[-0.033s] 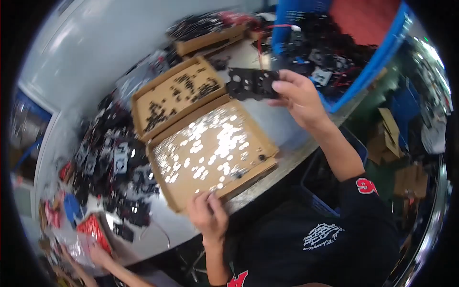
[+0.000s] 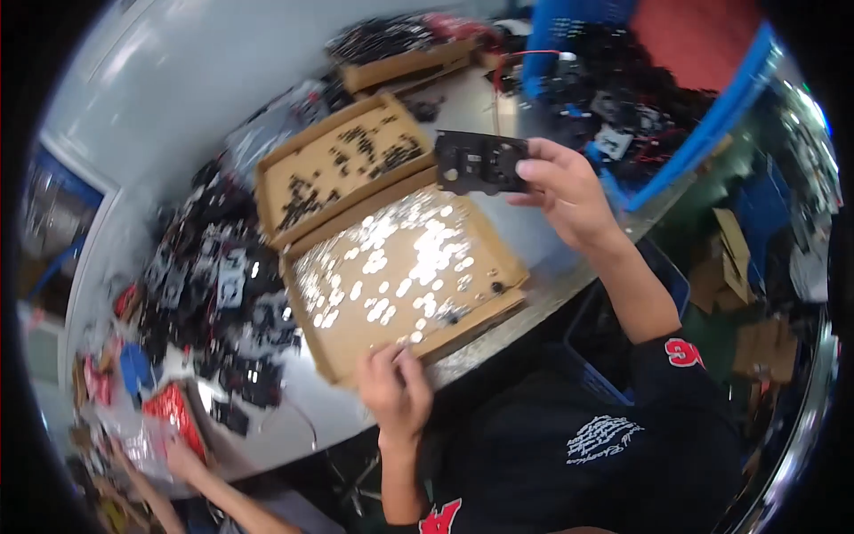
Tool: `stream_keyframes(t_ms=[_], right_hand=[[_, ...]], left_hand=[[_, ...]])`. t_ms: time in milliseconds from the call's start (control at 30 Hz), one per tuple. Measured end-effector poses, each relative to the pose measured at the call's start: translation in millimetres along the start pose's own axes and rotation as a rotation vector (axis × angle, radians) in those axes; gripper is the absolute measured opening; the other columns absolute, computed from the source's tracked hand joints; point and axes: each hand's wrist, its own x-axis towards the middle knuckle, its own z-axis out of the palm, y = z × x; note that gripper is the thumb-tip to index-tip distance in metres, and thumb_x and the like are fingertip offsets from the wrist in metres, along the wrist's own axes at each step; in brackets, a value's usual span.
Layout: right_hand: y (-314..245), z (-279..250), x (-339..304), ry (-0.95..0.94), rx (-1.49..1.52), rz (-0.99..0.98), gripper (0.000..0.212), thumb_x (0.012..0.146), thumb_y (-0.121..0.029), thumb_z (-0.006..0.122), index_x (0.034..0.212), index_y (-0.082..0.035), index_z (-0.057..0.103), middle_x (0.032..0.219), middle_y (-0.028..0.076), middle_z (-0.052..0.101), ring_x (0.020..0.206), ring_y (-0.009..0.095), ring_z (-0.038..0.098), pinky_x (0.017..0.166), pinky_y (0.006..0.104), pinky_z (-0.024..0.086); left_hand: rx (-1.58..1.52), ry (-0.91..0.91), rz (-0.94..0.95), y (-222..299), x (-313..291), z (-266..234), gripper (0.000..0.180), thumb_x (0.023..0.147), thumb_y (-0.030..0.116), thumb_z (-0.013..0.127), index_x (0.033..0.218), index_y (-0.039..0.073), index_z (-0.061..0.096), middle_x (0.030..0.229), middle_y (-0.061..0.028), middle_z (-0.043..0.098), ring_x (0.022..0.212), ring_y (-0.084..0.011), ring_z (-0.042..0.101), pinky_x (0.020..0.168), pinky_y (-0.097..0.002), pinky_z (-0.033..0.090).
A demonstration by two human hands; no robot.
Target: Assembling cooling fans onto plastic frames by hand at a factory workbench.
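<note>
My right hand [image 2: 574, 196] grips the right end of a flat black plastic panel [image 2: 480, 162] with cut-outs. It is raised over the far right corner of a shallow cardboard tray [image 2: 525, 267]. A thin red wire [image 2: 496, 93] runs up behind the panel to a pale connector. My left hand [image 2: 394, 392] is at the tray's near edge, fingers curled and closed; anything between the fingertips is too small to make out. Many shiny round silver discs [image 2: 378, 236] lie scattered in the tray, with a small black part [image 2: 497, 287] in its right corner.
A second cardboard tray [image 2: 267, 182] behind holds small black parts. To the left lies a heap of black assemblies [image 2: 213, 276]. A blue bin [image 2: 658, 182] full of black parts stands at the right. Another person's hand [image 2: 182, 458] touches a clear bag [image 2: 142, 440] at lower left.
The whole view has shifted slightly, moving the scene a little to the right. The black panel has tilted in my right hand, its cut-outs looking darker. My left hand stays by the tray edge.
</note>
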Motion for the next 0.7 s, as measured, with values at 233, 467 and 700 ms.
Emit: stream_keyframes(t_ms=[233,467,700], right_hand=[[39.3,39.8,-23.2,-0.208,0.275,0.260,0.029,0.095,-0.006,0.058,0.123,0.000,0.056,0.114,0.009,0.068,0.102,0.015,0.067,0.088,0.0313,0.059],[80.1,90.4,-58.7,-0.148,0.236,0.221,0.033,0.091,-0.003,0.066,0.122,0.002,0.057,0.113,0.010,0.067,0.100,0.017,0.067,0.090,0.0299,0.054],[92.6,118.7,-97.0,-0.477,-0.893,-0.645,0.035,0.082,-0.010,0.073,0.111,0.001,0.058,0.098,0.016,0.063,0.084,0.036,0.065,0.077,0.0386,0.053]], left_hand=[[-0.203,-0.089,-0.039,29.9,19.6,-13.1,0.009,0.089,0.000,0.065,0.098,-0.001,0.064,0.092,-0.0162,0.062,0.077,-0.0312,0.063,0.069,-0.0356,0.053],[-0.675,-0.099,-0.539,38.9,45.3,-10.9,0.048,0.105,0.026,0.048,0.141,-0.005,0.038,0.123,-0.0177,0.056,0.113,-0.0225,0.056,0.099,-0.0351,0.044],[-0.642,-0.084,-0.627,27.3,42.0,-10.8,0.056,0.107,0.039,0.042,0.135,-0.009,0.034,0.124,-0.0219,0.050,0.115,-0.0256,0.050,0.102,-0.0359,0.039]])
